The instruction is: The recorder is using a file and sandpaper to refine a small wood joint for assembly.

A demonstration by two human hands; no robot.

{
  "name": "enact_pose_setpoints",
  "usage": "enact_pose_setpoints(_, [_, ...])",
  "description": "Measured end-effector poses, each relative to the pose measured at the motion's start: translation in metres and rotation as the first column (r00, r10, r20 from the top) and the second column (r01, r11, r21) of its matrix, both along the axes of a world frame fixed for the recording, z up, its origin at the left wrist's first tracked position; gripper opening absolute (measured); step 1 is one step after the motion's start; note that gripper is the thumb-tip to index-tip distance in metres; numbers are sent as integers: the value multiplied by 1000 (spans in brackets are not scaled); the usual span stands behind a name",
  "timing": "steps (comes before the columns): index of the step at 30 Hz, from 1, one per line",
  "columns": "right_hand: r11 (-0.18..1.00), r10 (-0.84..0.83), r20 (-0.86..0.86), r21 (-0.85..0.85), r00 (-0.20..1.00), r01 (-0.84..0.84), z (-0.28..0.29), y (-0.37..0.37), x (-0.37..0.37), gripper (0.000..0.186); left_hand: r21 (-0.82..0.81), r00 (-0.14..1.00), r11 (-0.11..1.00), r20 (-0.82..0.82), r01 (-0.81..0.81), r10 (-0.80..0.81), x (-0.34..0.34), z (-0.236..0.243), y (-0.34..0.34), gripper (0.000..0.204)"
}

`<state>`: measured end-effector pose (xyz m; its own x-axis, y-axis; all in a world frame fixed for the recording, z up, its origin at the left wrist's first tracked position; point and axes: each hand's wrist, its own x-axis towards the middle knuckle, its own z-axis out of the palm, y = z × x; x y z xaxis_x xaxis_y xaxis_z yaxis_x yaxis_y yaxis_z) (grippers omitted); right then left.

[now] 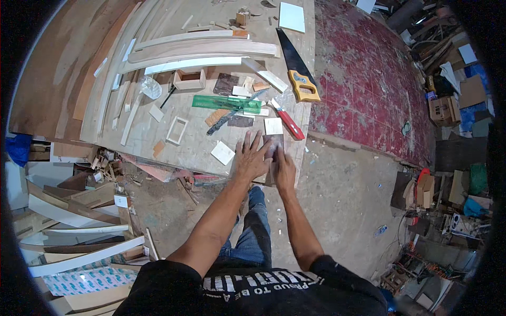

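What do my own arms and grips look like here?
Your left grip and right grip are bare hands without gloves. Both forearms are uncovered too, with no watch or cable visible. The sleeves are short and black, matching a shirt with white lettering.

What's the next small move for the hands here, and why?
I'd probably have the right hand nudge the red tool farther right: it lies close beside the white block, just beyond the dark flat piece where both hands are working, so it might get in the way.
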<state>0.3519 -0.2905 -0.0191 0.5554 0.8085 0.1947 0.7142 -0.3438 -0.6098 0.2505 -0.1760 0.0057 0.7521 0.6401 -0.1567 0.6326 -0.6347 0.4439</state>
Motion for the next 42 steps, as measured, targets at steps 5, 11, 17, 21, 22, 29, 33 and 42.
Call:
enact_pose_setpoints(5, [997,-15,-33,-72,999,12,5,8,11,53,-29,995,999,-91,34,-37,6,8,-5,73])
enact_pose_setpoints(11, [1000,20,35,-12,999,-19,7,27,14,52,26,998,1000,-67,17,-15,2,-4,-3,75])
enact_pose_setpoints(17, [998,9,-9,-59,1000,-9,0,1,-2,51,-81,994,997,-107,16,-25,3,7,-1,73])
enact_pose_setpoints(21, [997,9,98,-78,995,-2,10,68,45,49,14,996,999,-86,36,-34,9,-2,-8,78])
enact_pose_setpoints(22, [997,9,94,-81,996,-1,6,59,39,49,5,997,1000,-69,25,-25,8,-1,-5,79])
enact_pose_setpoints(29, [1000,-9,-50,4,999,9,-5,2,-9,56,-25,997,1000,-77,12,-14,-2,2,1,77])
enact_pose_setpoints(33, [1000,-14,100,19,995,13,9,73,54,49,-12,981,997,-178,77,-78,14,14,-5,76])
enact_pose_setpoints(42, [994,16,-45,-109,999,-21,-10,-14,-6,59,-48,998,999,-66,-11,8,-2,0,0,79])
